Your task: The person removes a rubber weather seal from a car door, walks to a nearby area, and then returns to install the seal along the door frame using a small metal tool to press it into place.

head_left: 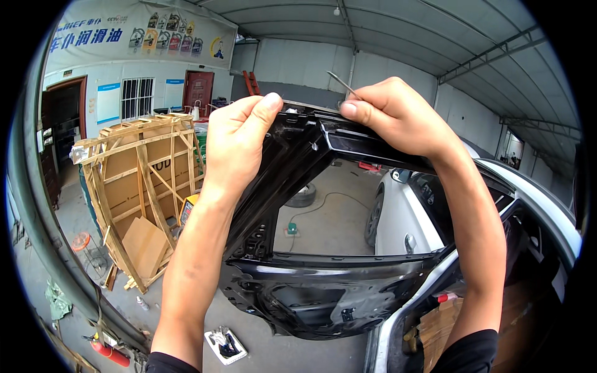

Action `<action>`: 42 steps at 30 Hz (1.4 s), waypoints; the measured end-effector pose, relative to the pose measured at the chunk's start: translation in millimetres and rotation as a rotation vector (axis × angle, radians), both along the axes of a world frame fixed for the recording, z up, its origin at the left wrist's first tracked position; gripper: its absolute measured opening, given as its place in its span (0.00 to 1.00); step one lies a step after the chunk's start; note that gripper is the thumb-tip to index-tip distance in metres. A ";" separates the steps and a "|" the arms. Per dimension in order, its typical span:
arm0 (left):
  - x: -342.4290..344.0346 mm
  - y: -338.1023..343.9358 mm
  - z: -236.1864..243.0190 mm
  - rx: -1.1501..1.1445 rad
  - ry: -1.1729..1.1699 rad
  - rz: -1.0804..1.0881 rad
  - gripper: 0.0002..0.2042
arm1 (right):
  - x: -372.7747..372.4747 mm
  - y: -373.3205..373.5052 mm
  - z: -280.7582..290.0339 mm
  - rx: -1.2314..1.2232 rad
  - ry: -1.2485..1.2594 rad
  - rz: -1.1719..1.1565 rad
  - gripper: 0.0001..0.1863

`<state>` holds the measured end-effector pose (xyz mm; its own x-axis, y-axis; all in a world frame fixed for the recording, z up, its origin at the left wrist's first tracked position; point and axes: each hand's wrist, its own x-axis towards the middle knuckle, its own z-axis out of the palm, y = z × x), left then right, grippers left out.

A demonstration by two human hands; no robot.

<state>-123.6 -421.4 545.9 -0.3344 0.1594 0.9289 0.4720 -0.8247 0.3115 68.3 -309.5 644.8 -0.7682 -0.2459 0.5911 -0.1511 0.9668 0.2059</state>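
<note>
The fingers of the right hand [398,115] are pinching a thin metal tool [341,82] by its lower end, closed tight around it, its free tip pointing up and left above the top corner of the black car door [323,292]. The fingers of the left hand [236,140] are curling over the door's upper window-frame edge, thumb [261,105] pressing on the front of it, closed on the frame and steadying it. The door itself is standing open from the dark car at the lower right, its window opening bare, so the concrete floor [336,217] is showing through it.

As a judgement, the step in hand looks like working on the trim at the top corner of the frame, one hand bracing while the other is bringing the tool to the seam. The next move would call for a careful, shallow angle of the tip so the paint is not being scratched, with the left hand holding the frame firm.

Counted: two hands, one tool, one black door, one white car [404,217] standing just beyond it, one wooden crate [146,180] at the left, one red fire extinguisher [111,354] lying on the floor near the lower left edge.
</note>
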 end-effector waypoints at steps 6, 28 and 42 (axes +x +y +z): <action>1.1 0.4 -1.6 0.023 0.003 0.007 0.15 | -1.3 -2.7 5.6 -0.004 -0.060 -0.074 0.19; -2.9 -4.9 -2.7 -0.070 -0.078 -0.086 0.14 | 86.9 -13.9 -106.3 0.308 0.678 -0.333 0.19; -1.4 0.1 -2.8 -0.057 -0.112 -0.051 0.15 | 63.1 -20.3 -114.8 0.281 0.817 -0.469 0.17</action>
